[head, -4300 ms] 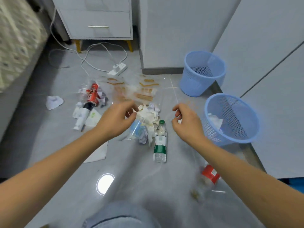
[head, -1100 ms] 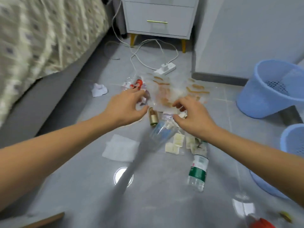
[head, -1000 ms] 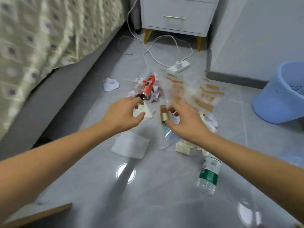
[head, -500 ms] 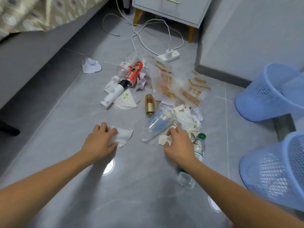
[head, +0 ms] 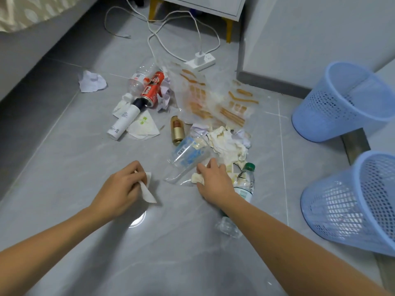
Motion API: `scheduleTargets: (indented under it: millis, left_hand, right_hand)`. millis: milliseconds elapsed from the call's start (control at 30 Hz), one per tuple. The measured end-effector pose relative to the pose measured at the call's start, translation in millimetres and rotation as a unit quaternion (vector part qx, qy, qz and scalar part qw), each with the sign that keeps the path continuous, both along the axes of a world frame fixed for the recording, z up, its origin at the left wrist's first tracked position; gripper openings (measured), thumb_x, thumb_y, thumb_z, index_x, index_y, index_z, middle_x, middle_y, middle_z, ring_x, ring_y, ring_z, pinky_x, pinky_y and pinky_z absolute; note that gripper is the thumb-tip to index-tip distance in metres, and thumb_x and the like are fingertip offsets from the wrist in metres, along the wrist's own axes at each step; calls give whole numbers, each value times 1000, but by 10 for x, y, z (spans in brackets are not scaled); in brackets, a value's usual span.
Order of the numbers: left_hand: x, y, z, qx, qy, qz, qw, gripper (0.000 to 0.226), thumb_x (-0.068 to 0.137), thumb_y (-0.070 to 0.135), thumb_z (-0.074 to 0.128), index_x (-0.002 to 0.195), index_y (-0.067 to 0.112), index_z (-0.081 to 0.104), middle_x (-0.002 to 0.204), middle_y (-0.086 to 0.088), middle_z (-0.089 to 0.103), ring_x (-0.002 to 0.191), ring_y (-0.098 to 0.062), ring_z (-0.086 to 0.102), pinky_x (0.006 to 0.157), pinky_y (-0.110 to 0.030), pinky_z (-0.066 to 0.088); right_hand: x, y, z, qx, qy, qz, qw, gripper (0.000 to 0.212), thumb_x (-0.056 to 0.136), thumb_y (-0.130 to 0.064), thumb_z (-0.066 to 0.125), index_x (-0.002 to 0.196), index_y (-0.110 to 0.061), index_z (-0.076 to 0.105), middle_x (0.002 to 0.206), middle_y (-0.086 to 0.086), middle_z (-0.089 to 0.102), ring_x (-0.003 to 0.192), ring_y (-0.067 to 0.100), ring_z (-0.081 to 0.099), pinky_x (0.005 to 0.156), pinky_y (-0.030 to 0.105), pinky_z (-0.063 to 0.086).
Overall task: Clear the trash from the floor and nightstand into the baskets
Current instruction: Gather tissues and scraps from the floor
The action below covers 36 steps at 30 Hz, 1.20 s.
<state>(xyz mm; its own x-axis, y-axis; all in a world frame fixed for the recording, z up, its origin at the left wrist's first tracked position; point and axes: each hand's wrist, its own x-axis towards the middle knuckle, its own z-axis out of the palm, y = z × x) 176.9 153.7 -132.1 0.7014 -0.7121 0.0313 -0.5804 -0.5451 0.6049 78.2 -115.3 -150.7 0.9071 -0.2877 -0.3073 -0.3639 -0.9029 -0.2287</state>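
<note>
A heap of trash lies on the grey floor: a red can (head: 152,86), a white tube (head: 125,119), a gold bottle (head: 177,130), a clear plastic cup (head: 188,154), crumpled tissues (head: 228,144), a green-capped water bottle (head: 244,182) and a clear printed bag (head: 211,101). My left hand (head: 121,189) is shut on a white tissue (head: 147,191), lifted a little off the floor. My right hand (head: 213,180) is closed on a small crumpled tissue piece (head: 196,178) beside the cup. Two blue mesh baskets stand at the right, one far (head: 346,103), one near (head: 350,201).
A loose crumpled paper (head: 92,81) lies apart at the left. A white power strip (head: 201,61) with trailing cables sits near the nightstand legs (head: 228,30). The bed base (head: 32,45) runs along the left; a grey cabinet wall (head: 299,39) stands behind the baskets.
Both hands let go of the clear printed bag and dropped to the floor. My left hand has bunched up the flat white tissue; my right hand has closed on a small tissue piece.
</note>
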Motion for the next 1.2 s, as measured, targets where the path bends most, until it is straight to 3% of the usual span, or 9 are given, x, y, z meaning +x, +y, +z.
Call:
scheduleTargets:
  millis: [100,233,367,467,533,700,867,1000,1200]
  left_hand:
    - [60,-163,225,-58,21,-1,998,23,82,13,37,74,16,59,89,11,51,70,-18,55,66,-43,48]
    - [82,-404,488,-111,23,-11,993,23,91,26,47,77,16,63,87,8,54,75,-18,57,68,-41,48]
    - [80,-633,655,-122,-8,-19,992,24,93,35,57,78,17,65,86,6,55,76,-17,58,68,-35,48]
    - [89,-790,717,-118,-44,-33,992,6,83,14,59,86,17,64,90,6,55,80,-17,58,72,-38,50]
    - [112,-859,726,-112,-40,-41,992,16,79,7,56,90,16,63,93,5,54,82,-17,57,74,-38,50]
    - [102,-820,677,-83,-24,-65,994,33,76,-2,51,98,20,62,98,8,51,82,-19,55,71,-38,49]
    - [55,-652,633,-52,-18,-71,996,43,77,-10,54,103,24,60,102,10,53,77,-15,53,65,-35,47]
    - [34,-623,636,-39,-28,-84,995,44,78,-10,53,104,25,59,102,12,51,76,-15,52,64,-38,48]
    - [-155,-1424,1123,-78,-27,-159,984,40,83,-4,47,103,29,54,88,18,56,76,-6,53,64,-39,48]
  right_hand:
    - [-9,-27,-18,42,6,-8,999,24,88,-26,68,104,-22,51,107,6,47,96,32,54,72,38,46]
    - [-8,-46,18,103,22,-28,994,30,82,-28,78,86,-20,49,93,3,57,84,26,53,68,35,40]
    - [-65,-20,47,126,15,-29,991,20,82,-13,70,77,-22,53,90,3,64,84,28,59,70,37,51]
    - [-118,-72,60,132,-2,-38,991,18,80,-5,60,80,-22,53,89,3,61,83,29,58,75,44,54]
    - [-151,-94,47,129,-8,-23,991,19,83,-11,66,93,-21,52,99,3,56,89,29,56,80,46,52]
    - [-157,19,-11,92,8,31,995,47,86,-32,76,123,-25,48,123,4,45,105,26,52,84,41,49]
    - [-133,114,-98,71,-4,29,997,25,90,-22,71,110,-20,55,116,4,50,105,28,55,74,34,37]
    - [-156,149,33,98,-15,32,995,21,88,-19,72,96,-22,53,111,3,51,100,28,57,75,33,38]
    - [-606,-334,1052,114,-124,49,985,17,84,-16,61,88,-18,44,97,3,49,85,29,51,71,43,45]
